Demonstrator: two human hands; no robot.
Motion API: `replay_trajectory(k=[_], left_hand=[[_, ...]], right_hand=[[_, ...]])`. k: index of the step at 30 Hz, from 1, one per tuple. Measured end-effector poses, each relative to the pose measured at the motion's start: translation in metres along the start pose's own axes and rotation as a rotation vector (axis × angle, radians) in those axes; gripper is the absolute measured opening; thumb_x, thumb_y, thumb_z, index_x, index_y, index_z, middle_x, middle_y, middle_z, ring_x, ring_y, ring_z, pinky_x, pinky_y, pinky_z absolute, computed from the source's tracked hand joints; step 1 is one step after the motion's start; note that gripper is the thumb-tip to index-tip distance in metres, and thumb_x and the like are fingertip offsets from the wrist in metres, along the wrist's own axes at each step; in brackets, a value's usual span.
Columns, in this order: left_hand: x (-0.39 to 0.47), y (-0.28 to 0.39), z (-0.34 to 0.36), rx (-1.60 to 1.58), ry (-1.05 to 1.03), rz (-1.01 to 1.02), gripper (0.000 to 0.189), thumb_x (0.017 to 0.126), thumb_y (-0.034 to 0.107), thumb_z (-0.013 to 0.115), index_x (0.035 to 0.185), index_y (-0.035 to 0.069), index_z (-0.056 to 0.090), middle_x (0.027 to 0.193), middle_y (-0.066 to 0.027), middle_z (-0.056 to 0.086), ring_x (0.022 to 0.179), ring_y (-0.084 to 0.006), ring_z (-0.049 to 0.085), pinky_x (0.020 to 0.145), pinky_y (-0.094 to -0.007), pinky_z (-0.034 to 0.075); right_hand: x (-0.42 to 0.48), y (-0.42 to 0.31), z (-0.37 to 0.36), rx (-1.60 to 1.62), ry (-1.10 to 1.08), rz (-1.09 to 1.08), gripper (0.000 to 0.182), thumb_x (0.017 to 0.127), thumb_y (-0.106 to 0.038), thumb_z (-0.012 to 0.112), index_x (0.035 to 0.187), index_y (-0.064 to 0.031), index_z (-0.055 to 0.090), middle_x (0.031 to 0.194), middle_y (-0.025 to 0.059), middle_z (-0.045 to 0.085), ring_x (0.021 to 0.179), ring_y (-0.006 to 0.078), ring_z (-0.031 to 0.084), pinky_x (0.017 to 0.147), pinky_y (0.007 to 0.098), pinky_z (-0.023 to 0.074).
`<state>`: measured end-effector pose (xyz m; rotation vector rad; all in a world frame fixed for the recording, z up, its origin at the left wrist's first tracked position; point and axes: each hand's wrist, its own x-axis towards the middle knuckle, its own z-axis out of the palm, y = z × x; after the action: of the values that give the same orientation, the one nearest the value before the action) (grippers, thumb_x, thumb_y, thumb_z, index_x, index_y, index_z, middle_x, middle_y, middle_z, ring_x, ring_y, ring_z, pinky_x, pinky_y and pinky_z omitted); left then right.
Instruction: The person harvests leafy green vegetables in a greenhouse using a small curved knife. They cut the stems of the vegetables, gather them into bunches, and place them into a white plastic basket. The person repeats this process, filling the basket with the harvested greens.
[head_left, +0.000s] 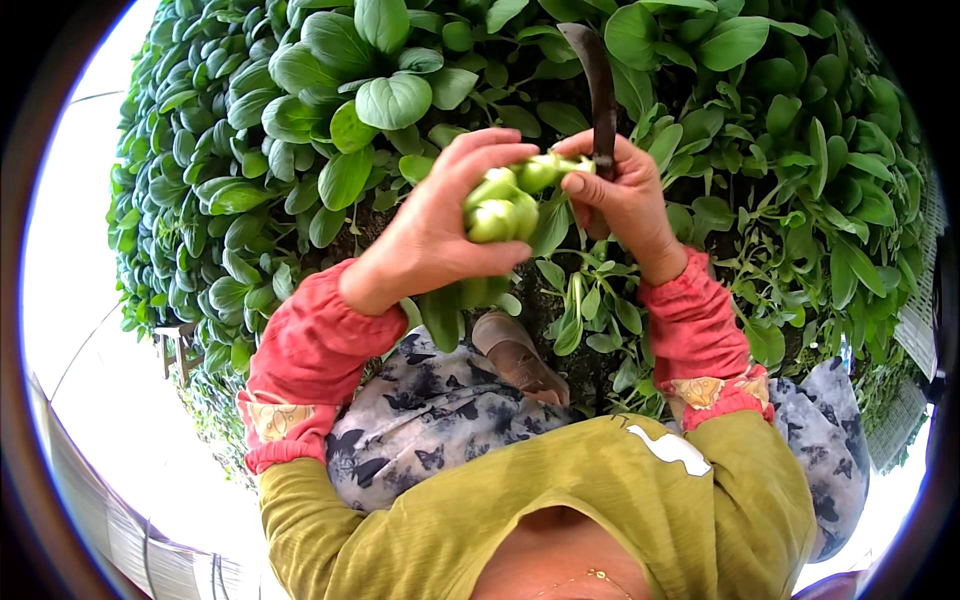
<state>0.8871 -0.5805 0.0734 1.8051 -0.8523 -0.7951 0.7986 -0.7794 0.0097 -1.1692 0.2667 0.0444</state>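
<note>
Heads of leafy greens that look like bok choy (501, 214) rest in my left hand (431, 225), their pale green stem bases turned up and their leaves hanging below the palm. A dark curved knife (598, 82) is held in my right hand (626, 199), its blade pointing away from me and its handle mostly hidden by the palm. The thumb and fingertips of that same hand pinch a pale stem end at the right side of the greens. Both hands are close together above the plants.
Dense rows of leafy greens (300, 120) grow ahead and to both sides. Loose-looking greens (574, 307) lie low between my arms. My brown shoe (517, 356) stands on the soil near them. A small wooden stool (178, 349) is at the far left.
</note>
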Motion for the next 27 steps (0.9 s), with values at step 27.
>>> replay_trajectory(k=[27], left_hand=[[0.003, -0.131, -0.113, 1.118, 0.224, -0.578, 0.077, 0.060, 0.015, 0.075, 0.129, 0.006, 0.044, 0.081, -0.0182, 0.067, 0.077, -0.0353, 0.066, 0.069, -0.0428, 0.053]], right_hand=[[0.162, 0.134, 0.097, -0.148, -0.064, 0.468, 0.026, 0.095, -0.029, 0.046, 0.092, -0.0033, 0.047, 0.068, 0.0050, 0.046, 0.046, 0.0174, 0.048, 0.037, 0.0337, 0.0411]])
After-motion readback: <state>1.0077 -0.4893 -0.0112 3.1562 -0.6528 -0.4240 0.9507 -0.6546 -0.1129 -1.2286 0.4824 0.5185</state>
